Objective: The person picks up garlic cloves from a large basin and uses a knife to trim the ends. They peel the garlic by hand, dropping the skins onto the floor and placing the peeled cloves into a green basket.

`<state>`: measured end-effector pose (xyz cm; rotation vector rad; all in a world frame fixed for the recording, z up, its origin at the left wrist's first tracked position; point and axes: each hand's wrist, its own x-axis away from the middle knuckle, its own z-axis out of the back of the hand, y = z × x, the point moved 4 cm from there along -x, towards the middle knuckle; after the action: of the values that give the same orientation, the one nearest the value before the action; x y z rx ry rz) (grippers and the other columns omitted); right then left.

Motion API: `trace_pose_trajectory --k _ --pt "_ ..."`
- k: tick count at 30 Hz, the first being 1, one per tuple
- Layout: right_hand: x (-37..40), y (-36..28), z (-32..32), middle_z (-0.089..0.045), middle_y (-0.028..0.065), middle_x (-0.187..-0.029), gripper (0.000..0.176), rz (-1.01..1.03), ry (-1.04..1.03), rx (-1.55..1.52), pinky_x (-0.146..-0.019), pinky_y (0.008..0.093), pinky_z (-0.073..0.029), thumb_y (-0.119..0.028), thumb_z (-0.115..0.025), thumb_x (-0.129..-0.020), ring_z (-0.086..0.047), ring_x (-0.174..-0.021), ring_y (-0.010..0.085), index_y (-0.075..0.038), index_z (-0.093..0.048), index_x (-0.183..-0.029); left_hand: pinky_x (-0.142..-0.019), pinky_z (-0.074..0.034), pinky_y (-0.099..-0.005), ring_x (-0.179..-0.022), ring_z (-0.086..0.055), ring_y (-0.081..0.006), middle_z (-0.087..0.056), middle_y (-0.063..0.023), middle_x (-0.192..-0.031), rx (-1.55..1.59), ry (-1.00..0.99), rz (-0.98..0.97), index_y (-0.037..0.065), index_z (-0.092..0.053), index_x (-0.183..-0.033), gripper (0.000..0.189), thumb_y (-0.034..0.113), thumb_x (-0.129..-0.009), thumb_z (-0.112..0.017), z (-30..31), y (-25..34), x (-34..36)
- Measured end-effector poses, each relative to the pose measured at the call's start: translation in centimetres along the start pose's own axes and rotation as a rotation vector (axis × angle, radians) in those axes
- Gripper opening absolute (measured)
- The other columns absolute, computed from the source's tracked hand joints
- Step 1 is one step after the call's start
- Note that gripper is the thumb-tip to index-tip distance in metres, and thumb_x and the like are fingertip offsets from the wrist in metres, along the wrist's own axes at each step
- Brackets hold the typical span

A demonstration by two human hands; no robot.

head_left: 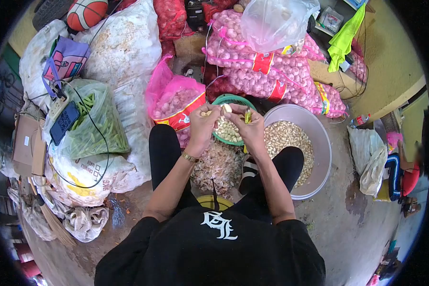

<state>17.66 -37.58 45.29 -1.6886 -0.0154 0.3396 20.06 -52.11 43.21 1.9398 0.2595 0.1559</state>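
A pale garlic clove (pixel 227 108) sits between the fingertips of both hands, above a green basket (pixel 247 102). My left hand (pixel 202 125) is closed in a pinch at its left side, with more pale cloves showing at its fingers. My right hand (pixel 250 127) pinches the clove from the right. A small yellow-green piece (pixel 248 116) sticks out among the right fingers; its kind I cannot tell. Peeled cloves (pixel 228 129) lie in the basket below. Under it spreads a heap of papery garlic skins (pixel 217 167) between my legs.
At the right stands a wide whitish tub (pixel 323 159) of unpeeled cloves (pixel 287 143). Pink mesh sacks of garlic (pixel 271 71) are piled ahead, with an opened one (pixel 176 102) nearer. White sacks (pixel 124 43) and a bag of green vegetables (pixel 97 126) fill the left. A person (pixel 407 167) sits far right.
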Motion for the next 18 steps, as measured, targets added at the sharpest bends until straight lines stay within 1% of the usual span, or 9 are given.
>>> trace_pose_trajectory --k 2,4,8,10,11,13,14,16,18 --pt "0.04 -0.17 0.17 -0.069 0.0054 -0.088 0.028 -0.016 0.033 -0.062 -0.061 0.0213 -0.049 -0.009 -0.073 -0.087 -0.06 -0.069 0.0059 0.003 -0.065 -0.11 -0.046 -0.037 -0.0178 -0.052 -0.05 -0.0016 -0.064 0.0015 -0.072 0.015 0.003 0.001 0.003 -0.07 -0.09 0.013 0.015 -0.09 -0.068 0.04 0.02 -0.01" --pt "0.3 0.1 0.67 -0.069 0.0026 -0.087 0.03 -0.284 0.027 -0.107 -0.047 0.0176 -0.037 -0.014 -0.072 -0.088 -0.052 -0.057 0.0012 0.002 -0.065 -0.112 -0.043 -0.035 -0.0169 -0.051 -0.049 -0.0016 -0.064 0.002 -0.073 0.063 -0.004 0.063 0.004 -0.07 -0.09 0.012 0.016 -0.089 -0.069 -0.05 -0.11 0.02" --pt "0.29 0.75 0.35 -0.069 0.0009 -0.086 0.03 -0.291 0.057 -0.206 -0.041 0.0177 -0.025 -0.016 -0.072 -0.088 -0.042 -0.05 -0.0021 0.0 -0.066 -0.113 -0.042 -0.032 -0.016 -0.05 -0.049 -0.0013 -0.063 0.0028 -0.073 0.113 0.022 0.139 0.006 -0.071 -0.092 0.012 0.017 -0.089 -0.07 -0.26 -0.26 0.35" --pt "0.23 -0.05 0.32 -0.07 0.0031 -0.09 0.03 -0.123 0.064 -0.027 -0.048 0.0177 -0.039 -0.014 -0.071 -0.089 -0.054 -0.06 0.0014 0.002 -0.065 -0.114 -0.041 -0.031 -0.0159 -0.05 -0.048 -0.0011 -0.064 0.0029 -0.074 0.127 0.028 0.093 0.006 -0.071 -0.096 0.014 0.018 -0.089 -0.07 -0.63 -0.05 0.48" --pt "0.28 0.07 0.3 -0.07 0.0031 -0.09 0.03 -0.124 0.064 -0.027 -0.048 0.0177 -0.039 -0.014 -0.071 -0.089 -0.054 -0.06 0.0014 0.002 -0.065 -0.114 -0.041 -0.031 -0.0159 -0.05 -0.048 -0.0011 -0.064 0.0029 -0.074 0.127 0.028 0.094 0.006 -0.071 -0.096 0.014 0.018 -0.089 -0.07 -0.5 -0.3 0.43" --pt "0.24 0.03 0.13 -0.07 0.0062 -0.096 0.03 -0.004 0.036 -0.041 -0.065 0.0206 -0.05 -0.012 -0.069 -0.09 -0.062 -0.076 0.0066 0.004 -0.064 -0.114 -0.041 -0.031 -0.0159 -0.05 -0.049 -0.0012 -0.065 0.0019 -0.075 0.114 0.0 0.086 0.005 -0.071 -0.1 0.017 0.018 -0.088 -0.071 -0.24 -0.47 0.21" --pt "0.24 0.21 0.26 -0.07 0.0062 -0.096 0.03 -0.003 0.035 -0.041 -0.065 0.0206 -0.05 -0.012 -0.069 -0.09 -0.062 -0.076 0.0066 0.004 -0.064 -0.114 -0.041 -0.031 -0.0159 -0.05 -0.049 -0.0012 -0.065 0.0019 -0.075 0.115 0.001 0.085 0.005 -0.071 -0.1 0.017 0.018 -0.088 -0.071 -0.08 -0.57 0.13" --pt "0.22 0.31 0.5 -0.069 0.0097 -0.103 0.03 -0.009 0.001 0.04 -0.083 0.0255 -0.052 -0.011 -0.068 -0.091 -0.064 -0.093 0.012 0.007 -0.063 -0.114 -0.041 -0.031 -0.0162 -0.05 -0.049 -0.0011 -0.065 0.0016 -0.075 0.036 -0.008 0.062 0.004 -0.07 -0.098 0.016 0.017 -0.088 -0.071 -0.35 0.15 0.13" --pt "0.29 0.14 0.25 -0.069 0.0067 -0.097 0.03 -0.029 0.017 -0.042 -0.074 0.0233 -0.051 -0.012 -0.068 -0.091 -0.063 -0.084 0.0092 0.005 -0.063 -0.115 -0.041 -0.031 -0.0163 -0.05 -0.049 -0.0013 -0.065 0.0015 -0.074 0.053 -0.019 0.042 0.004 -0.07 -0.097 0.015 0.017 -0.089 -0.07 -0.53 0.15 -0.08"
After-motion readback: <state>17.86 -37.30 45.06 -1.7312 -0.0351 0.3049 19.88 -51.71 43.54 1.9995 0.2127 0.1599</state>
